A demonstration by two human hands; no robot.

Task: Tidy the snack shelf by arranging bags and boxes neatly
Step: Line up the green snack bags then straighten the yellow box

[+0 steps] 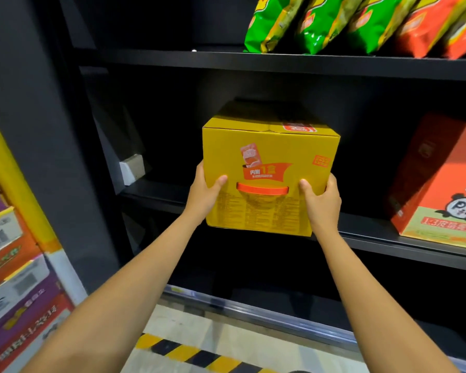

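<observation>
At the far left, a stack of cartons (14, 278) in purple, orange and white is standing against a yellow post (19, 184); their number cannot be told, since the frame is cutting them off. Beside them the dark side panel (65, 157) is bounding the shelf unit, and a small white bracket (132, 168) is sitting in the middle bay's left corner.

The left hand (206, 193) is gripping the left side of one yellow box (269, 173), thumb lying across the front face and fingers hidden round the side. The right hand (322, 203) is gripping the right side the same way. The box is sitting upright at the front edge of the middle shelf (366, 235), its lower front overhanging the lip. Dark open room is lying on both sides of it.

Well apart to the right, one orange box (447, 189) with a panda is sitting on the same shelf. On the upper shelf (280, 63), three green bags (318, 25) and two orange bags (425, 30) are leaning in a row.

Below, a yellow-black floor stripe (199, 354) is running along.
</observation>
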